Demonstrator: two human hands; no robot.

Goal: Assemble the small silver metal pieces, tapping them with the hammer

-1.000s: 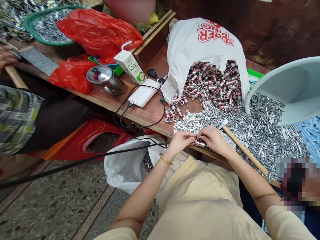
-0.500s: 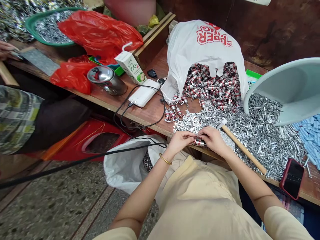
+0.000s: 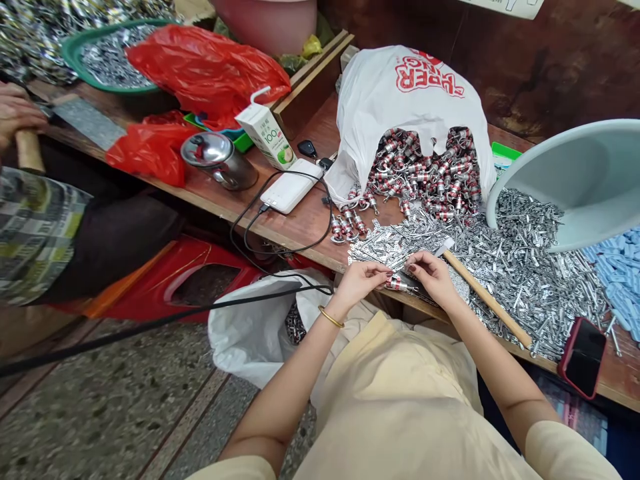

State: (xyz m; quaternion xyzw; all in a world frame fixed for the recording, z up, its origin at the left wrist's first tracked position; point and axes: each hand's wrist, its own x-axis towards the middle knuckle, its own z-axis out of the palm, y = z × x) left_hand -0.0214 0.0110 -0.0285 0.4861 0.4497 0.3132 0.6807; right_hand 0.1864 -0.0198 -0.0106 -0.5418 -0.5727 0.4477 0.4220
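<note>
Here's the counter [image 3: 295, 230], running wide across the scene, and a great heap of metal parts [image 3: 530, 287] sprawls over its right side. Behind the hands sits the white bag [image 3: 370, 100], its mouth facing the person, red-and-silver pieces [image 3: 425, 177] spilling out. To the right, a grey tub [image 3: 600, 180] lies tipped on its side, opening onto the heap. Across the near part of the heap lies a hammer [image 3: 487, 299], head just beside the right hand, handle slanting away to the right and toward the person.

Now the hands! The left hand [image 3: 363, 280] has thumb and forefinger drawn together; the right hand [image 3: 437, 277] curls its fingers close by, tips apart from the left's. Whether either grips anything, I can't tell.

And right below those fingertips, at the counter's front edge, one red-and-silver piece [image 3: 396, 283]: long axis running left to right, nearly level, slim end pointing right and a touch toward the person, left end by the left fingertips.
</note>
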